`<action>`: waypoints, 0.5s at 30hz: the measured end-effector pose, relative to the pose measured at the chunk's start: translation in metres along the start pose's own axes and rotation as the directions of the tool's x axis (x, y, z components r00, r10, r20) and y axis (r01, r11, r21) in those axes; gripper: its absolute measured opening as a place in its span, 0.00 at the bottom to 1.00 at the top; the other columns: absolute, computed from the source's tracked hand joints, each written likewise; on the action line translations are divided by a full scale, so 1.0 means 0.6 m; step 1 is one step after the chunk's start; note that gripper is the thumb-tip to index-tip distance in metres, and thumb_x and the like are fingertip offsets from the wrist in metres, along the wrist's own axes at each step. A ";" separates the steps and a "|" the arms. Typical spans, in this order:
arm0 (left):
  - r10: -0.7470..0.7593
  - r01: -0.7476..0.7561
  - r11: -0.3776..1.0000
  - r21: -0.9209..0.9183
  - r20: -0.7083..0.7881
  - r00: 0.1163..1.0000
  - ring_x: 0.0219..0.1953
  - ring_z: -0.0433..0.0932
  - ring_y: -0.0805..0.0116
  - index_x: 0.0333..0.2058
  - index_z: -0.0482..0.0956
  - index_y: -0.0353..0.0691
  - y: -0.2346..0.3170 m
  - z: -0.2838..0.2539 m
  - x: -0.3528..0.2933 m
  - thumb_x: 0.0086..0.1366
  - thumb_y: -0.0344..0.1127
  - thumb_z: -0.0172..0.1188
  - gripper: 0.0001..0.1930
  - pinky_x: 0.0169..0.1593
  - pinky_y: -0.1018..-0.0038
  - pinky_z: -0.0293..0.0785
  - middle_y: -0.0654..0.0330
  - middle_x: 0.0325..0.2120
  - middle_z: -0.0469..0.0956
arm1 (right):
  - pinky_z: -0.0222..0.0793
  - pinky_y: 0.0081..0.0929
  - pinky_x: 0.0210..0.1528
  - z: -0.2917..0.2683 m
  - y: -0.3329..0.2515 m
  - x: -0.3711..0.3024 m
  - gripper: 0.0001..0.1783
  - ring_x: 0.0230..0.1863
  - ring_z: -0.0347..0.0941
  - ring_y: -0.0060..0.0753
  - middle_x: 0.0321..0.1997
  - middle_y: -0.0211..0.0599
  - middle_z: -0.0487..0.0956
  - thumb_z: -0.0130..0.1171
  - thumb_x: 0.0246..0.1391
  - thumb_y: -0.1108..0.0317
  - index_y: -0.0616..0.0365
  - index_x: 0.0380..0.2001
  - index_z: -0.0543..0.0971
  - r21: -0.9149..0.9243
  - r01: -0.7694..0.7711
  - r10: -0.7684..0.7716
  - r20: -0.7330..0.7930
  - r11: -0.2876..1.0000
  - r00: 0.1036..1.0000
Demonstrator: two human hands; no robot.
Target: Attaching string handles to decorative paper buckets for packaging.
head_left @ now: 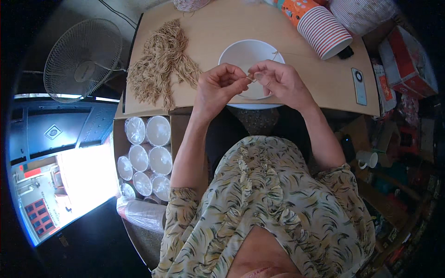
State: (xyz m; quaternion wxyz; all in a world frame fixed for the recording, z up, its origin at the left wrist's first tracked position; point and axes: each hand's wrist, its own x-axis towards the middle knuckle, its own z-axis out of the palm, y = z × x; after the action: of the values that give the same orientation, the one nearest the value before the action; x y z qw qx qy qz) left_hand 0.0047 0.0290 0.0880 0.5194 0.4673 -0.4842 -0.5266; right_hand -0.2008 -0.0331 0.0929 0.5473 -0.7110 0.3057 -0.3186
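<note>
A heap of tan string pieces (163, 65) lay toward the left edge of the desk (320, 81), loosely piled and tangled, and it looked large, so by that sign most of the work was still ahead. Just right of the heap, over the near edge of the desk, the left hand (218, 85) had its fingers pinched shut on one thin piece of string (251, 79), and the right hand (280, 81) met it there, its fingers pinched on the same piece, the two hands touching at the fingertips. Under and behind both hands stood a white bowl (245, 53) at the middle of the near edge; only a strand or two showed on its far rim, so very little seemed finished, though the hands hid part of its inside. Farther right, near the far right corner, a stack of striped paper cups (322, 30) lay on its side, and a phone (359, 86) rested flat by the right edge.
</note>
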 end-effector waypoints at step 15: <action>-0.055 0.055 0.998 0.003 0.004 0.998 0.34 0.81 0.79 0.51 0.78 0.35 0.015 0.006 -0.012 0.68 0.30 0.63 0.15 0.38 0.82 0.76 0.63 0.36 0.84 | 0.64 0.15 0.23 0.013 0.010 0.001 0.06 0.23 0.69 0.11 0.25 0.26 0.80 0.57 0.66 0.70 0.61 0.39 0.79 0.047 -0.046 0.049 -0.057 0.998 0.997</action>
State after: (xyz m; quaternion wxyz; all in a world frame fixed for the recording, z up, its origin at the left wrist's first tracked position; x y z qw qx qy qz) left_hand 0.0021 0.0361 0.0970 0.5032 0.4800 -0.4729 -0.5411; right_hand -0.1946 -0.0305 0.0854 0.5615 -0.6814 0.3312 -0.3329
